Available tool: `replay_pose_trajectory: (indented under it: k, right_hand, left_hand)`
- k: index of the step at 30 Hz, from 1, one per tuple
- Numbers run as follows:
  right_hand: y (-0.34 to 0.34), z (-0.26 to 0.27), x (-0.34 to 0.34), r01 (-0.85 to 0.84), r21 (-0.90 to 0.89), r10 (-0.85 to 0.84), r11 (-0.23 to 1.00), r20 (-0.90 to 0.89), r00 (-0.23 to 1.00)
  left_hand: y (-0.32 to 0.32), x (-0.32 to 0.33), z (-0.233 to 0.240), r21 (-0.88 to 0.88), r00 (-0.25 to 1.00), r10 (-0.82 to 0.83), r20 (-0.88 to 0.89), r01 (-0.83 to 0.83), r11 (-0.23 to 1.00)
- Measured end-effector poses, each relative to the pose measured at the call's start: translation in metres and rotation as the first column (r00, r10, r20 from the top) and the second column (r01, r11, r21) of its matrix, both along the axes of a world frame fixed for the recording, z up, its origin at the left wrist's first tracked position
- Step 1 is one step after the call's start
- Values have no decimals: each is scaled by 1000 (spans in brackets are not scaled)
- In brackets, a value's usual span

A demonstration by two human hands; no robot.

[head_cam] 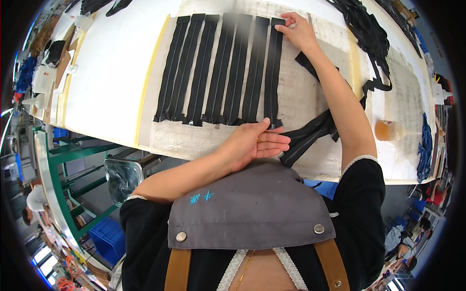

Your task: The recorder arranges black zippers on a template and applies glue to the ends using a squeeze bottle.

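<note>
Several black zippers (219, 69) lie side by side in a row on the worktable, their folded tape ends at the far side and their sliders and frayed ends near me. My right hand (298, 32) pinches the far folded end of the rightmost zipper (273, 72) between thumb and fingers. At that zipper's near end is my left hand (255, 143), palm turned up, its thumb over the tape end and the index finger beneath. The other left fingers stretch out toward loose black zippers (305, 136), which lie crossed under my right forearm and run toward the table's front edge.
A tangled heap of black zippers (369, 36) lies at the far right. A bottle with amber liquid (389, 131) rests on the right, near blue strips (424, 152). Yellow tape (152, 80) crosses the table (105, 80). A metal-seated stool (124, 180) and blue crate (108, 240) stand below left.
</note>
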State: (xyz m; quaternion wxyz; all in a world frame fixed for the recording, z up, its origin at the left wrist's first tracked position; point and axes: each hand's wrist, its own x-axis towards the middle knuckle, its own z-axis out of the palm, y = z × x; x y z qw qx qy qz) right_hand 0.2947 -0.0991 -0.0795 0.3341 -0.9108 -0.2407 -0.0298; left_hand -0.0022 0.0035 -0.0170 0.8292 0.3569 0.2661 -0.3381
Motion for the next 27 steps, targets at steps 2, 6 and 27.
replay_pose_trajectory:
  k: [2, 6, 27]
  right_hand:
    - [-3, -6, 4, 1, 30, -3, 1000, 90, 996]
    - [-8, 0, -12, 2, 131, -11, 991, 65, 998]
    - [-198, 60, -180, 19, 22, -20, 1000, 45, 999]
  left_hand:
    - [-1, 1, -4, -129, 998, 21, -60, -29, 991]
    - [2, 4, 1, -213, 987, 32, -158, -66, 975]
    - [0, -11, -3, -128, 946, 8, 324, 35, 991]
